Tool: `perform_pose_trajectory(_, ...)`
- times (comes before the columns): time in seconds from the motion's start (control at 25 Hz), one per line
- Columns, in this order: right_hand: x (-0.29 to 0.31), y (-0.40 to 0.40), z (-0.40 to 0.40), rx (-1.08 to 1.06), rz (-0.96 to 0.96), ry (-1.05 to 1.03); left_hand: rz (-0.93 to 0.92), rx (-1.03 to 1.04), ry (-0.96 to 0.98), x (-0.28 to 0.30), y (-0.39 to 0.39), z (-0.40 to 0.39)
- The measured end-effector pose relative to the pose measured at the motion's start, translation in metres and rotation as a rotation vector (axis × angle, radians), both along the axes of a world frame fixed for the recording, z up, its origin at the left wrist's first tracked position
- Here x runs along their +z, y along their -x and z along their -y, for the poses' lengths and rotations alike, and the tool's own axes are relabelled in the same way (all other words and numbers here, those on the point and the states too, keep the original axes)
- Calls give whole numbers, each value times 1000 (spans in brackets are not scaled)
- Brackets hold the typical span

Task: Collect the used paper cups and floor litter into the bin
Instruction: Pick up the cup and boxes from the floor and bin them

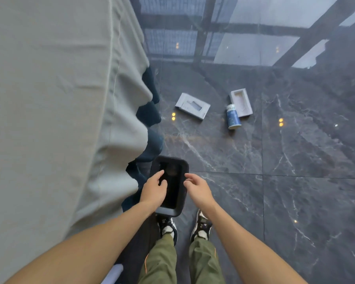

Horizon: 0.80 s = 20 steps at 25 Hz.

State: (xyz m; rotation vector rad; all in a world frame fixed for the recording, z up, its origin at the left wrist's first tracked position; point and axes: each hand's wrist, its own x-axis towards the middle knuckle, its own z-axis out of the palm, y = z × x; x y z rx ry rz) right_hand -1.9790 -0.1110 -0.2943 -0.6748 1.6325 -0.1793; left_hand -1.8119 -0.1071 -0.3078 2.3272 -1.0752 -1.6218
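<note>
I see both hands over the black bin [184, 168] on the dark marble floor [295, 201]: left hand [154, 189] and right hand [197, 188] loosely spread, gripping nothing. At one o'clock lie a blue paper cup [233, 116] touching a white tray [241, 102], with a flat white box [192, 106] at twelve.

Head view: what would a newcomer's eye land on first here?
The two bare hands at the bottom centre, the left hand over the black bin and the right hand open beside its rim. Next, the litter on the dark marble floor ahead: a blue cup on its side between two white trays. A grey tablecloth fills the left.
</note>
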Motion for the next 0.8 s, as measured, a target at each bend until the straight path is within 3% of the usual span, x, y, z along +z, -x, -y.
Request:
perform_pose_trajectory(0.2,99,60,31,393,-256,164,100,-346,115,107,44,42)
perform_pose_trajectory(0.48,229,155,64,486,-441,304,326,-631,286,243,123,74)
perform_pose_trajectory(0.8,299,230,111,589,-638,541,486,-713,472,301,181,117)
